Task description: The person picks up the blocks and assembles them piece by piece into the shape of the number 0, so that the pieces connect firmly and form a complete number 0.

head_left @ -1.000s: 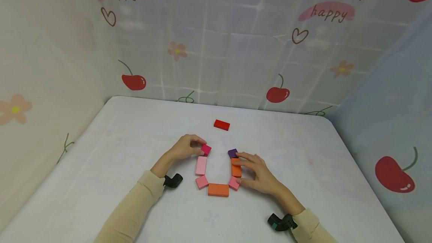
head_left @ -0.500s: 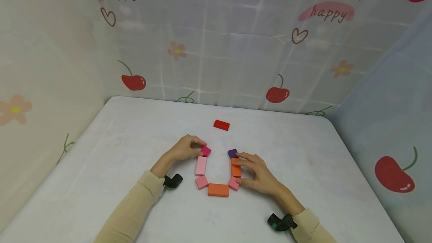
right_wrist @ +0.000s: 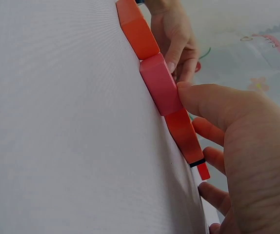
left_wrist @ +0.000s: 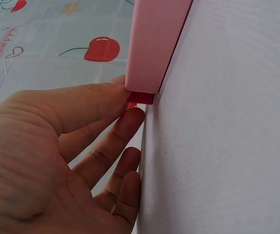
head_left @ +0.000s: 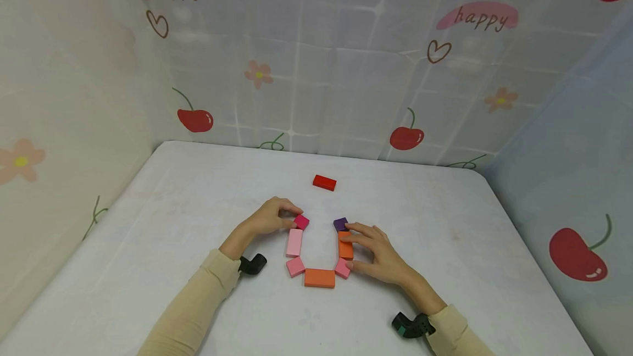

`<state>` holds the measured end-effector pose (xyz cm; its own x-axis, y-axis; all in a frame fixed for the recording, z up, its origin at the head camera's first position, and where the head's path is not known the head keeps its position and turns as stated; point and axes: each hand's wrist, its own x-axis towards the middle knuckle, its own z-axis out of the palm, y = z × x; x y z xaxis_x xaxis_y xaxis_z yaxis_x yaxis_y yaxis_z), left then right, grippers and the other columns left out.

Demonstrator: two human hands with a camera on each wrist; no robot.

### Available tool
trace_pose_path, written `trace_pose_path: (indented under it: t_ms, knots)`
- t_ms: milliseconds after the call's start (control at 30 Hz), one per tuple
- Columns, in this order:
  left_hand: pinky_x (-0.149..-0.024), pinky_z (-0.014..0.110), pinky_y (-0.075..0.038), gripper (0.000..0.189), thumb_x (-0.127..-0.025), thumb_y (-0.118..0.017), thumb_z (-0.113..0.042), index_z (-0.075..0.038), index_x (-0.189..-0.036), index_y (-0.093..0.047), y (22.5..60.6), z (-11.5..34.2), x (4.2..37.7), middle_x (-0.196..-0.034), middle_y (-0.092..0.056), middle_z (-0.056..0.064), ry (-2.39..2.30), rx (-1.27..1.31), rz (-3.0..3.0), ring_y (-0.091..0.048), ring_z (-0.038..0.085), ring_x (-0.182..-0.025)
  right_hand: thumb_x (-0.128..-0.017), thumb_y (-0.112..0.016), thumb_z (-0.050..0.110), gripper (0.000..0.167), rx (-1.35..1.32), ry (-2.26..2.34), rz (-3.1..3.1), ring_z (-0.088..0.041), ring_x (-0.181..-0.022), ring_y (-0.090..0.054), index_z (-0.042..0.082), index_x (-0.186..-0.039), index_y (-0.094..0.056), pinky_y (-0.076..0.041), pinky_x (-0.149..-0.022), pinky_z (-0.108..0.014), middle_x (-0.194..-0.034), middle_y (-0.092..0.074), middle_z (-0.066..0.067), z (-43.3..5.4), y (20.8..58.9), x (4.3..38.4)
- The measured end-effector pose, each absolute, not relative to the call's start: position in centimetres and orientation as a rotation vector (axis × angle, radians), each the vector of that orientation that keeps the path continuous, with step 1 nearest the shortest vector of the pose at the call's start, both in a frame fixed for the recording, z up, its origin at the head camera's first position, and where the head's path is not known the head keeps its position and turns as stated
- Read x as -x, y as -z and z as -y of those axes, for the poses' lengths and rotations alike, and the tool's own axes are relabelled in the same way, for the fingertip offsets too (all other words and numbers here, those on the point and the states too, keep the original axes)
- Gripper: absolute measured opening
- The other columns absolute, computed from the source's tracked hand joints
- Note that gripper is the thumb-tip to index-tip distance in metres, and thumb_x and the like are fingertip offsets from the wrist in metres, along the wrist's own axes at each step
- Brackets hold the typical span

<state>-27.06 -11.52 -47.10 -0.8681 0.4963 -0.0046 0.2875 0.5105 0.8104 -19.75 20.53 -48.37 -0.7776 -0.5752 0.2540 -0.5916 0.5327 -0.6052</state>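
Note:
In the head view my left hand (head_left: 269, 217) pinches a magenta block (head_left: 301, 222) between thumb and fingers, at the far end of a light pink block (head_left: 294, 243). My right hand (head_left: 378, 254) lies along the other side of a U of blocks. Its fingertips touch a purple block (head_left: 340, 224) and an orange block (head_left: 346, 245), and its thumb touches a pink block (head_left: 343, 268). The left wrist view shows the light pink block (left_wrist: 157, 44) hiding most of the magenta one (left_wrist: 141, 98). In the right wrist view my thumb presses the pink block (right_wrist: 162, 85).
Another pink block (head_left: 295, 267) and an orange block (head_left: 319, 278) form the near end of the U. A red block (head_left: 325, 183) lies apart, farther back on the white table (head_left: 237, 180). Printed curtains (head_left: 336, 70) stand behind and beside the table.
The magenta block has shifted slightly toward the light pink block, with my left fingers on it. My right hand has stayed in place.

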Motion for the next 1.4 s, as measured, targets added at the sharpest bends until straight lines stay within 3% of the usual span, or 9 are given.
trace_pose_path:
  t_ms: [500, 667, 800, 967, 1133, 1400]
  knots:
    - [-0.103, 0.045, -0.045, 0.029, -0.091, -0.067, -0.011, -0.006, -0.119, -0.069, 46.9, 11.5, 26.9, -0.120, -0.067, 0.008, -1.324, -0.616, -2.497, -0.054, 0.026, -0.118, -0.083, -0.073, 0.031, 0.047, -1.030, -1.075, 2.737, -0.033, -0.139, -0.038, 0.021, -0.128, -0.065, -0.014, -0.111, -0.071, -0.147, -0.047, -0.008, -20.7, 48.5, 19.8]
    - [-0.108, 0.047, -0.042, 0.036, -0.091, -0.066, -0.016, -0.006, -0.126, -0.064, 46.2, 11.2, 26.6, -0.128, -0.063, 0.008, -1.432, -0.500, -2.505, -0.052, 0.028, -0.123, -0.083, -0.073, 0.032, 0.047, -1.024, -1.072, 2.743, -0.034, -0.139, -0.038, 0.021, -0.128, -0.064, -0.014, -0.111, -0.071, -0.147, -0.047, -0.008, -20.8, 48.5, 19.8]
    - [-0.113, 0.051, -0.035, 0.045, -0.089, -0.070, -0.017, -0.006, -0.131, -0.059, 45.2, 11.0, 26.3, -0.139, -0.053, 0.009, -1.564, -0.466, -2.485, -0.042, 0.030, -0.135, -0.083, -0.073, 0.032, 0.047, -1.024, -1.072, 2.743, -0.033, -0.139, -0.038, 0.021, -0.128, -0.064, -0.014, -0.111, -0.071, -0.147, -0.048, -0.008, -20.8, 48.6, 19.8]
    - [-0.116, 0.056, -0.026, 0.053, -0.086, -0.073, -0.018, -0.008, -0.135, -0.055, 43.8, 10.4, 24.7, -0.151, -0.040, 0.009, -1.673, -0.453, -2.418, -0.030, 0.031, -0.143, -0.083, -0.073, 0.032, 0.047, -1.031, -1.073, 2.739, -0.033, -0.139, -0.038, 0.023, -0.129, -0.064, -0.014, -0.110, -0.071, -0.147, -0.047, -0.008, -20.8, 48.6, 19.9]
    - [-0.115, 0.062, -0.023, 0.052, -0.084, -0.076, -0.018, -0.012, -0.132, -0.056, 43.3, 9.6, 21.9, -0.151, -0.039, 0.013, -1.675, -0.493, -2.427, -0.031, 0.033, -0.142, -0.083, -0.073, 0.032, 0.048, -1.033, -1.070, 2.739, -0.033, -0.139, -0.039, 0.023, -0.129, -0.064, -0.014, -0.111, -0.071, -0.147, -0.048, -0.008, -20.8, 48.6, 19.9]
    - [-0.108, 0.066, -0.032, 0.054, -0.079, -0.079, -0.016, -0.007, -0.128, -0.059, 44.5, 9.7, 18.7, -0.145, -0.043, 0.017, -1.584, -0.709, -2.505, -0.036, 0.037, -0.137, -0.083, -0.073, 0.033, 0.048, -1.024, -1.060, 2.757, -0.033, -0.139, -0.038, 0.023, -0.129, -0.063, -0.014, -0.111, -0.071, -0.148, -0.047, -0.008, -20.6, 48.6, 19.9]
